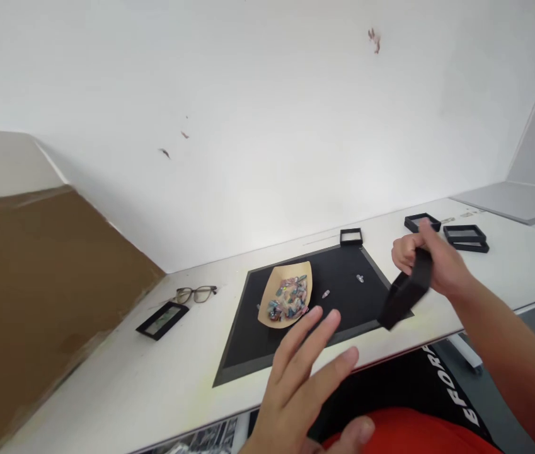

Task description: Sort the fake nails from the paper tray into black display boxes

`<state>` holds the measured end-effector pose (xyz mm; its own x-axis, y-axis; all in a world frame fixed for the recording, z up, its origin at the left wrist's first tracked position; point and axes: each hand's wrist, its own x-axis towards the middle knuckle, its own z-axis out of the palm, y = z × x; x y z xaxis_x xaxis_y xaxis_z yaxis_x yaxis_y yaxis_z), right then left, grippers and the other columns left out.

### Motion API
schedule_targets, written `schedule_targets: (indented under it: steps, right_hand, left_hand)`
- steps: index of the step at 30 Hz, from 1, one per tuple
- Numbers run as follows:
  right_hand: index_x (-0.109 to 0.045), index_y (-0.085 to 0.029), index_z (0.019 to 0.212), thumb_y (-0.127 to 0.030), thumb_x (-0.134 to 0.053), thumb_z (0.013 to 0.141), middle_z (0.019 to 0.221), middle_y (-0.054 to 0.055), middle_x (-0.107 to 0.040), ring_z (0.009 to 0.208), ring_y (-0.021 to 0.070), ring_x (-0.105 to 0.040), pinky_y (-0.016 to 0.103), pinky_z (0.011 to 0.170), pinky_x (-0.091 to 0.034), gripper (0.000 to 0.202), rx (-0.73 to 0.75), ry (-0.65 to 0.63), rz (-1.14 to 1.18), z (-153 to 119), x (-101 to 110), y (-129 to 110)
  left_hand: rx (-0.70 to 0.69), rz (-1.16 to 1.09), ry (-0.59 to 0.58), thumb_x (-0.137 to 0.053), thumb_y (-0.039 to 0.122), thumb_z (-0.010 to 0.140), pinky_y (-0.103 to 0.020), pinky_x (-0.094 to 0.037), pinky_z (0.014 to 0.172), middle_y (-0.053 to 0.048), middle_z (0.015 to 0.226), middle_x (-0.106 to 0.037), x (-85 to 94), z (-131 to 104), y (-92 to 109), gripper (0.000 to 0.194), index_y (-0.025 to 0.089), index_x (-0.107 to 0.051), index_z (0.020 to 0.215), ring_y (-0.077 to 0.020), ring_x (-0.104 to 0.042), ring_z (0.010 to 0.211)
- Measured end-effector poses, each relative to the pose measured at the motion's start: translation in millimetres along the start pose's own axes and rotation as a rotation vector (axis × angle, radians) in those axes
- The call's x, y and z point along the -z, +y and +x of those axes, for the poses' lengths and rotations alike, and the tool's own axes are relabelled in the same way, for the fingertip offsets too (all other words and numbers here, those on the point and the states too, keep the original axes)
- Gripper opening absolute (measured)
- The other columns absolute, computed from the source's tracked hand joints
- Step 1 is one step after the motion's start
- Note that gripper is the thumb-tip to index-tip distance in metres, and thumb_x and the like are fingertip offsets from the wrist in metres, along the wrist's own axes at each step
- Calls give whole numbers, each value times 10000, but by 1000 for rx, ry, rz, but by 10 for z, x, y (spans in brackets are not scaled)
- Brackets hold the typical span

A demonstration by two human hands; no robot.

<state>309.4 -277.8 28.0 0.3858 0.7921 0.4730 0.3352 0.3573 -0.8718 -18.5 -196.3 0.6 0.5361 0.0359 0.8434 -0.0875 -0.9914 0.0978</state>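
Observation:
My right hand (437, 258) is closed round the edge of a black box (406, 290), which it holds tilted above the right edge of the black mat (239, 350). Nearer to me, my left hand (302, 378) is open, its fingers spread and holding nothing. Beyond its fingertips a tan paper tray (271, 280) rests on the mat, filled with many small shiny, multicoloured pieces (288, 299). Two small loose pieces lie to the right of the tray, one clear piece (360, 278) and one pale piece (326, 294).
A small black frame-like box (351, 237) stands at the mat's far corner. Several similar boxes (465, 236) lie at the right. Eyeglasses (196, 294) and a black-framed box (162, 320) are on the left of the white table (106, 378). A white wall (267, 126) rises behind.

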Motion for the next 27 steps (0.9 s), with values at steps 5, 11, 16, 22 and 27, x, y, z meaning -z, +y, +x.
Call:
schedule_targets:
  steps: [5,11,16,22,27]
  right_hand:
    - [-574,-280,545,-890,-506,1049,497,-30,-373,466,151,-434,360,481,-395,794,209,-106,109,-199,-235,-931]
    - [-614,-312,545,-794,-575,1076,512,-23,-307,483,181,-373,399,511,-354,719,284,136,157,-343,-450,-1137]
    - [-608,-296,559,-870,-652,985,583,-9,-378,562,186,-415,405,573,-433,716,122,196,246,-321,-582,-993]
    - [-569,-305,627,-909,-633,966,606,-8,-401,656,237,-536,440,683,-526,697,1,192,294,-382,-693,-855]
    - [-547,-295,612,-969,-597,933,627,4,-464,618,212,-492,406,596,-473,748,-74,219,357,-430,-699,-688]
  left_hand:
    - [131,-156,-15,-599,735,1103,-653,-602,1278,-166,1858,-425,-84,290,91,889,290,-330,1824,-406,-466,1712]
    - [179,-484,-400,-813,458,1048,-565,-701,1196,-111,1766,-576,-137,658,62,1011,349,-207,1850,-369,-674,1546]
    - [215,-490,-440,-391,303,1216,-480,-692,1156,30,1477,-791,-227,1051,59,435,251,-701,1517,-260,-799,1363]
    - [156,-541,-526,-920,380,963,-589,-697,1187,-113,1760,-585,-105,825,207,1133,335,-214,1849,-413,-622,1591]
    - [147,-310,-361,-838,492,1021,-773,-530,1300,-239,1895,-305,-195,593,178,1251,318,80,1852,-484,-339,1755]
